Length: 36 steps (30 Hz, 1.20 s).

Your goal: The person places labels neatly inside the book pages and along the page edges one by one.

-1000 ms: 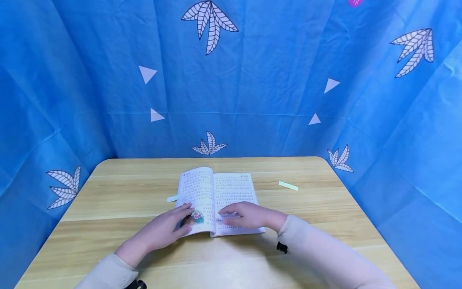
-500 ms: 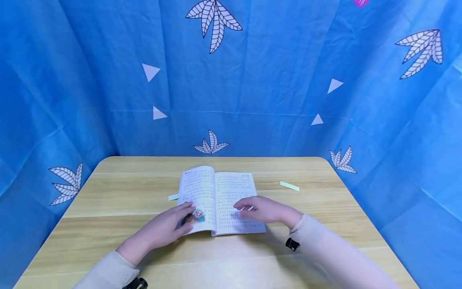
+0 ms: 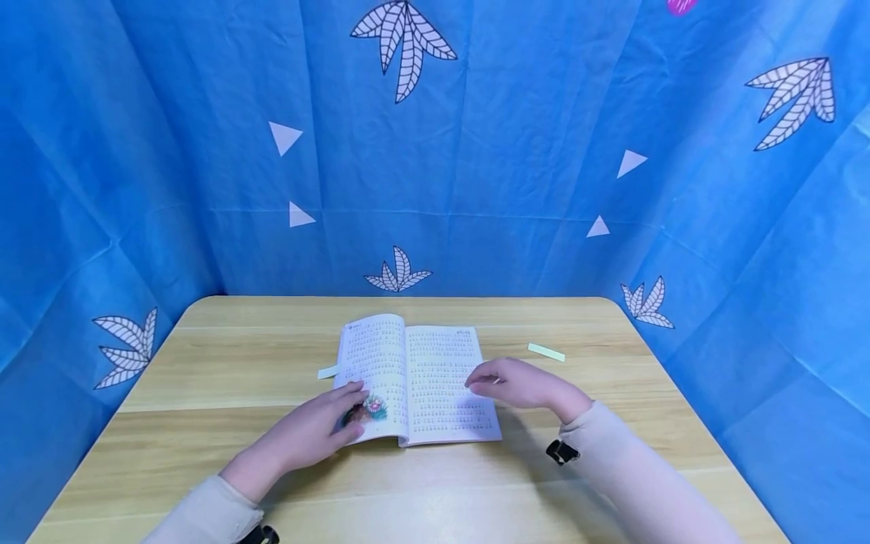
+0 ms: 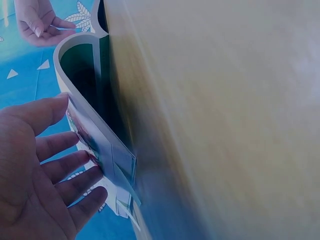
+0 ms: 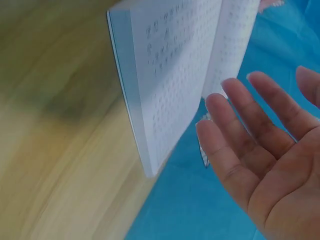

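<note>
fingers of the left hand are spread and loosely bent, their tips resting on the lower left corner of the book and wrapped around nothing; those of the right hand are also relaxed and hold nothing, hanging just above the book's right edge, apart from the page. the book lies spread open on the bench, its left page arched up toward the spine and its right page flatter. one pale paper strip sticks out from the book's left edge, and another strip lies apart, beyond the book's right edge toward its top. the step in hand looks like keeping the pages spread. for that, light pressure with flat fingertips should do; working outward from the spine would tame the arch better than pushing at the corner, which could crease the paper. leave the left strip undisturbed, since lifting pages there might loosen it.
</note>
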Each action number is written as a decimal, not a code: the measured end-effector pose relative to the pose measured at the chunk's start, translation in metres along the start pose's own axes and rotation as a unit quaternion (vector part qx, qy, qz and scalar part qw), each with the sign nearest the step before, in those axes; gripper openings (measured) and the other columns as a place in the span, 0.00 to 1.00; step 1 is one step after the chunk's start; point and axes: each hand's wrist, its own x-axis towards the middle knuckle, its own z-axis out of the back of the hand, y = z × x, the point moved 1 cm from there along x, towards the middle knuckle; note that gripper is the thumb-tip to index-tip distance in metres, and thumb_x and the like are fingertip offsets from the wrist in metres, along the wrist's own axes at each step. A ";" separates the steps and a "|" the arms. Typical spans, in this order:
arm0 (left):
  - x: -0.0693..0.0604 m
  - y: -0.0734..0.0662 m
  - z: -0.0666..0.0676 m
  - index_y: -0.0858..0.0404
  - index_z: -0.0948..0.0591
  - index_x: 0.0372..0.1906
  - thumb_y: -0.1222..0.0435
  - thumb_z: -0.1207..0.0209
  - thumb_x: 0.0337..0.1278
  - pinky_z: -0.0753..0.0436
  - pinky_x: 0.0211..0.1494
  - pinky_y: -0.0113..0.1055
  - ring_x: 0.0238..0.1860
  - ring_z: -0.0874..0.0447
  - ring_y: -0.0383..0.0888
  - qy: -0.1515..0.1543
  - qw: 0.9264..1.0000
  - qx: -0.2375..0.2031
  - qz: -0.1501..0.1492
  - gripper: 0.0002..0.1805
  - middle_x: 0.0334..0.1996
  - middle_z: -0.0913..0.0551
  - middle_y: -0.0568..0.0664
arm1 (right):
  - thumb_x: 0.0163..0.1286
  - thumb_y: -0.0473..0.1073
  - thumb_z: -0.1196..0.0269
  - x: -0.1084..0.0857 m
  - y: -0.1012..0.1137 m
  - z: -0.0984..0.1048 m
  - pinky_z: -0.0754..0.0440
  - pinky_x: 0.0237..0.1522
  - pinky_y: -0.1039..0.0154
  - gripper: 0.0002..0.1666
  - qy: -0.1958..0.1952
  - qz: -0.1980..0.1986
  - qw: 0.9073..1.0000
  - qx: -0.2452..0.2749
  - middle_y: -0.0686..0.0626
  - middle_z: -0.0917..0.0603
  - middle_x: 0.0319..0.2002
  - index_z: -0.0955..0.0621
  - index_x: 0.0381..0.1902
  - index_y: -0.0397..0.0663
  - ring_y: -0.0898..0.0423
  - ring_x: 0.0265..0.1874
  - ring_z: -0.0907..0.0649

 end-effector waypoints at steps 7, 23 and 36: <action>0.000 -0.001 0.000 0.62 0.27 0.70 0.52 0.40 0.69 0.33 0.73 0.53 0.74 0.37 0.55 -0.005 1.000 0.002 0.000 0.31 0.73 0.33 0.55 | 0.77 0.49 0.42 -0.007 -0.014 0.014 0.19 0.45 0.58 0.16 -0.019 -0.011 1.000 -0.004 0.52 0.14 0.42 0.14 0.47 0.46 0.59 0.38 0.19; 0.000 -0.001 -0.001 0.61 0.27 0.71 0.50 0.40 0.69 0.33 0.73 0.52 0.74 0.37 0.53 -0.003 1.000 0.005 0.008 0.32 0.73 0.33 0.53 | 0.77 0.48 0.42 -0.020 -0.041 0.042 0.18 0.50 0.52 0.15 -0.065 -0.043 0.995 0.070 0.50 0.14 0.43 0.15 0.49 0.44 0.48 0.47 0.16; 0.000 -0.001 0.000 0.61 0.28 0.71 0.51 0.40 0.69 0.34 0.73 0.52 0.74 0.37 0.54 -0.003 1.000 0.003 0.006 0.31 0.74 0.34 0.54 | 0.79 0.44 0.45 -0.021 -0.061 0.052 0.17 0.52 0.50 0.16 -0.119 -0.056 0.984 0.117 0.45 0.14 0.42 0.18 0.50 0.36 0.41 0.47 0.17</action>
